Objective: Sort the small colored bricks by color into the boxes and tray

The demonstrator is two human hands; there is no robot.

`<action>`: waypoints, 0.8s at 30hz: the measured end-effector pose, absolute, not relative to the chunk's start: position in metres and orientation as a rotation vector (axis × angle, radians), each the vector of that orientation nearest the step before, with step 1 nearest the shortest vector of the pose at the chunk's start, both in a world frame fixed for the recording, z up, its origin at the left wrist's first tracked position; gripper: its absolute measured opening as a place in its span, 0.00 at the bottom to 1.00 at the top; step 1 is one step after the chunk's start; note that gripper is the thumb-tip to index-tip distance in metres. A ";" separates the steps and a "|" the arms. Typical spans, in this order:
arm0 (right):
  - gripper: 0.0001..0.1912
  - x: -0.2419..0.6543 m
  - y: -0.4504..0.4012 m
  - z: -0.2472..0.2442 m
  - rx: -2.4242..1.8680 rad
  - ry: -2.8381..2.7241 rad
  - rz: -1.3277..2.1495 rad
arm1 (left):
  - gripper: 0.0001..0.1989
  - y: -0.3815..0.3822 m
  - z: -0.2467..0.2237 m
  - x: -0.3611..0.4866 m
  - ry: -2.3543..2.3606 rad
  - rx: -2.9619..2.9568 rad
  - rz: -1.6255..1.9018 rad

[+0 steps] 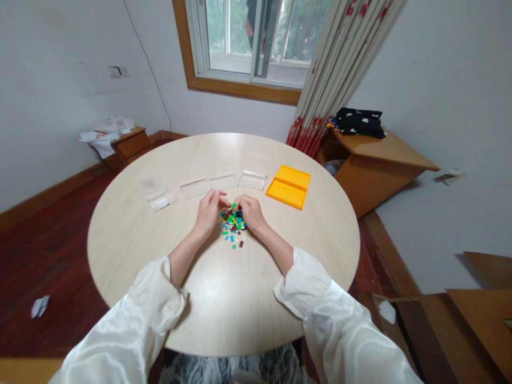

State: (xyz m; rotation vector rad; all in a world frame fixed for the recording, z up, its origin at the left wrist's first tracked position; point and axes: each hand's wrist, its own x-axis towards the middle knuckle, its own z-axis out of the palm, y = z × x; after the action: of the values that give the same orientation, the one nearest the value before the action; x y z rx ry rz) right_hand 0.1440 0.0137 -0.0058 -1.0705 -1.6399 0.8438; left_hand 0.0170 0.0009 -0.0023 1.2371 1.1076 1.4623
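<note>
A small heap of tiny toy building bricks (234,220) in green, blue, brown, yellow and white lies on the round table. My left hand (208,214) curves along the heap's left side, its fingers reaching over the far edge, open. Opposite it, my right hand (252,214) cups the right side with bent fingers, apparently open. One green brick (233,205) shows between the fingertips of both hands; whether it is touched I cannot tell. A few loose bricks (241,244) are scattered on the near side of the heap.
Beyond my hands stand clear plastic boxes or lids (195,188), with another clear case (160,200) to the left. An open yellow case (288,186) lies at the right on the pale table (236,298). A wooden cabinet (384,160) with folded black cloth stands past the table.
</note>
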 end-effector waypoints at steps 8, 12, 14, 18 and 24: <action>0.16 0.152 0.017 -0.008 -1.053 -1.572 1.034 | 0.19 0.015 -0.007 -0.007 1.264 1.306 1.570; 0.20 0.157 0.019 -0.016 -1.127 -1.654 0.905 | 0.21 0.022 -0.016 -0.016 1.290 1.334 1.484; 0.21 0.157 0.017 -0.020 -1.229 -1.770 0.768 | 0.21 0.018 -0.019 -0.012 1.322 1.442 1.378; 0.26 0.150 0.010 -0.028 -1.382 -1.979 0.638 | 0.23 0.001 -0.018 0.006 1.350 1.675 1.143; 0.24 0.130 0.013 -0.028 -1.237 -1.852 0.709 | 0.25 -0.006 -0.018 0.028 1.262 1.658 1.212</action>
State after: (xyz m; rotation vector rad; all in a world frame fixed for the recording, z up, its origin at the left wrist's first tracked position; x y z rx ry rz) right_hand 0.1298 0.0132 -0.0279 -1.2367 -1.8523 0.7094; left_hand 0.0277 -0.0063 -0.0182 1.6576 1.2625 1.2121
